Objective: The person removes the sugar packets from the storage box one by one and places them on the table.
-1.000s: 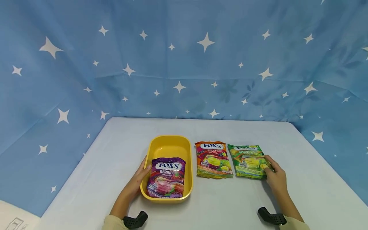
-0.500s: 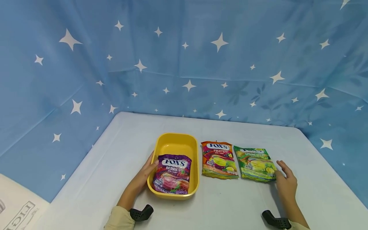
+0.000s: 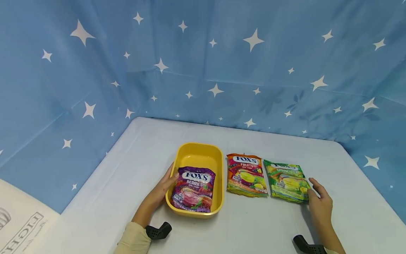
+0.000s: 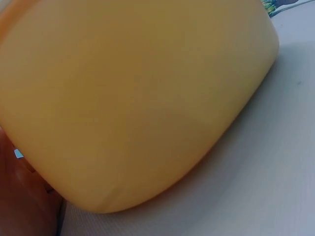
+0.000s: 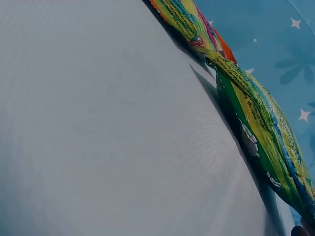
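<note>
In the head view, my left hand holds the left side of a yellow plastic tray, thumb over the rim and the other fingers hidden outside. Inside the tray lies a purple bag of Fox's Berries candy. My right hand is at the right edge of a green Fox's candy bag; the index finger is extended off the bag and the thumb is close to its edge. The right wrist view shows this green bag from the side, with fingertips barely visible at its lower right corner.
An orange-red bag of Fox's Fruits candy lies between the tray and the green bag. Everything rests on a white table backed by a blue starry curtain. A printed pale sheet shows at the lower left.
The head view has turned, shifting the scene rightward. My right hand has drawn back slightly, its index finger leaving the green bag's face. The left hand still holds the tray.
</note>
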A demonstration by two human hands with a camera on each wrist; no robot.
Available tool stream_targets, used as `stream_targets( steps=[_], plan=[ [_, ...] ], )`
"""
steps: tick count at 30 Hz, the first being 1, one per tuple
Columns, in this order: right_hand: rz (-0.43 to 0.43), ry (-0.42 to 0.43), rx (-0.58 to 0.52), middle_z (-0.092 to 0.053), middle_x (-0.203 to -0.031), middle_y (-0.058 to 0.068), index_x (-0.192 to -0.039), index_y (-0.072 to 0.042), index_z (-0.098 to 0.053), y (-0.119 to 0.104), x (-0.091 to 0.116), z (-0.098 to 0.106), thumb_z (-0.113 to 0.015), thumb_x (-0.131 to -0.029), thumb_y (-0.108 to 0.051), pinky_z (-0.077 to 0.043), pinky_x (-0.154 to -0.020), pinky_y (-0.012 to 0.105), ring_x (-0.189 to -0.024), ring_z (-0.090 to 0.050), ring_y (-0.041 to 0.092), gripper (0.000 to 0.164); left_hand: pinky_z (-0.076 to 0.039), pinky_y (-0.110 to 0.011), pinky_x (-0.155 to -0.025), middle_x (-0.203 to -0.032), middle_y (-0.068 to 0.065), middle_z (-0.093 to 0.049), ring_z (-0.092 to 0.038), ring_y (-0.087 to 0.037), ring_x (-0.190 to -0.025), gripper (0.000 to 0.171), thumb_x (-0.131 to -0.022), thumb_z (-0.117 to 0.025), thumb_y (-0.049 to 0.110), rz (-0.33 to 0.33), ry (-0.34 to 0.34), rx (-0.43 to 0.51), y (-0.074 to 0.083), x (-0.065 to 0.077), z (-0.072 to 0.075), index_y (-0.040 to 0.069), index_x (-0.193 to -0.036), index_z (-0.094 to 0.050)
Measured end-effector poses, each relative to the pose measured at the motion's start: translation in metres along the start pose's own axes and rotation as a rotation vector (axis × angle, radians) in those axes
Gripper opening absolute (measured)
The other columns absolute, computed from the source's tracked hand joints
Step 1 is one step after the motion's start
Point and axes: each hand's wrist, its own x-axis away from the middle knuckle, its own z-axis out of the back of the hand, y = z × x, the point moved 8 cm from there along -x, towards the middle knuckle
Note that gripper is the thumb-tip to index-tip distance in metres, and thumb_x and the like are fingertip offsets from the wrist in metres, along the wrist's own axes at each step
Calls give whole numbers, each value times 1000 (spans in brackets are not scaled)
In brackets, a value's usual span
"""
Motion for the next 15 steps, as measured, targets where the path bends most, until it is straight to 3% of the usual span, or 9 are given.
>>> stream_targets(
  steps=[9, 15],
  plan=[
    [-5, -38, 33, -30, -147, 17, -142, -16, -34, -3, 0, -2, -31, -95, -21, -21, -110, 49, -138, -22, 28, 47, -12, -53, -109, -154, -10, -5, -4, -36, -140, 68, -92, -40, 33, 9, -2, 15, -3, 3, 0, 20, -148, -5],
    [-13, -68, 76, -33, -145, 13, -141, -20, -35, 1, 2, -6, -33, -96, -26, -28, -102, 37, -134, -28, 20, 46, -14, -54, -109, -154, -10, -7, -6, -36, -140, 67, -92, -40, 36, 2, -3, 12, -2, 0, 0, 23, -148, -5]
  ],
)
